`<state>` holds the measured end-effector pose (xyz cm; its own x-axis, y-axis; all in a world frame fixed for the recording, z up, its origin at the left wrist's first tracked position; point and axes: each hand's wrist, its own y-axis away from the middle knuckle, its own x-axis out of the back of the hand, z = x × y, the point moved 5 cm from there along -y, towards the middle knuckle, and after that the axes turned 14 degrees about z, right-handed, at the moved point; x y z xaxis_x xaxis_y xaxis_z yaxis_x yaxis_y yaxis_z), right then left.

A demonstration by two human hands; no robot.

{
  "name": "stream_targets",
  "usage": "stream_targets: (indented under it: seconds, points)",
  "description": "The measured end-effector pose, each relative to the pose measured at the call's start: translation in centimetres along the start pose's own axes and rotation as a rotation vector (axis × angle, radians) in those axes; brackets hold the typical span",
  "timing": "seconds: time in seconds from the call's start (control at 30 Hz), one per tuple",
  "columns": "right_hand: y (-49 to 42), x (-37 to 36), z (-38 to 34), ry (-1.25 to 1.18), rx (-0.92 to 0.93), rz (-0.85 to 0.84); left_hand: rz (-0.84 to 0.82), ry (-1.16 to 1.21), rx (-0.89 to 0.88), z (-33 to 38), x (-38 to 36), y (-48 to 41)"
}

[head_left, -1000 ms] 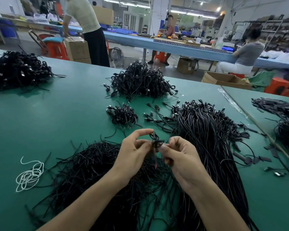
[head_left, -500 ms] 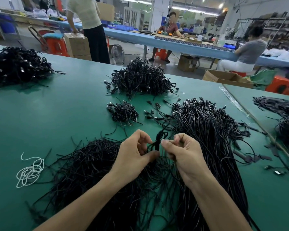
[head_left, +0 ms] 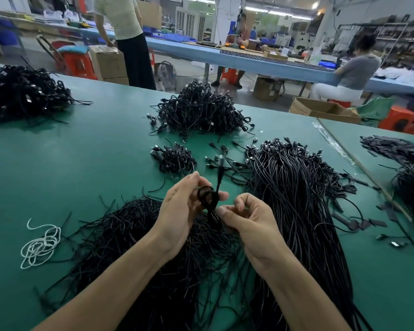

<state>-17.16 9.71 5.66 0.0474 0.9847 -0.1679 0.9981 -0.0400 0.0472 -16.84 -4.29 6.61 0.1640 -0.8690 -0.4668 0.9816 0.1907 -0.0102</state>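
My left grip [head_left: 184, 211] now holds the cable coil [head_left: 207, 195] wound tighter; my right grip [head_left: 249, 220] pinches lower, on its tail.

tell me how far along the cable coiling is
Done: a big heap and a small heap of coiled cables lie beyond the hands. In hand: left hand holds a coil, right hand pinches below it. To do: a thick sheaf of straight cables at right, so plenty remains.

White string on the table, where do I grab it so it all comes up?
Pinch the white string at its tangled middle, coming straight down from above. It lies flat on the green table, loops overlapping there; the loose tail would probably unravel.
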Motion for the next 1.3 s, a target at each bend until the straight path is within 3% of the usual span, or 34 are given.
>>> stream_targets:
  seconds: [0.13, 0.27, 0.37, 0.6, 0.67, 0.83, 1.0, 1.1, 1.2, 1.3]
  points:
    - [-0.5, 0.6, -0.8, 0.154, 0.124, 0.070, -0.094, -0.159, -0.106, -0.4, 0.2, 0.5]
    - [-0.6, 1.0, -2.7, 0.414, 0.397, 0.211, 0.032, -0.608, -0.217, -1.6, 1.5, 0.0]
    - [-0.2, 0.3, -2.9, 0.415, 0.454, 0.196, 0.031, -0.621, -0.132, -2.5, 1.7, 0.2]
    - [-0.4, -0.4, -1.2, 0.238, 0.274, 0.064, 0.161, -0.010, 0.187, -2.5, 1.7, -0.7]
    - [-0.5, -0.4, -1.1, 0.206, 0.255, 0.025, 0.114, 0.112, 0.277, -2.4, 1.4, -0.9]
    - [-1.1, -0.6, -1.1, 0.440, 0.368, -0.034, -0.013, -0.340, 0.203, -2.3, 1.5, -1.0]
    - [-1.8, -0.5, -1.0, 0.680, 0.419, -0.063, -0.114, -0.219, 0.298, -2.3, 2.1, -1.6]
    - [-2.6, -0.5, -0.7, 0.736, 0.414, -0.089, -0.194, -0.305, 0.210, -2.2, 2.1, -2.1]
    - [-3.6, -0.3, -0.1, 0.670, 0.333, -0.082, -0.245, -0.456, 0.024, -2.0, 2.1, -2.7]
    - [-4.5, 0.4, 1.3, 0.406, 0.105, -0.093, -0.306, -0.542, -0.120, -1.9, 1.8, -3.2]
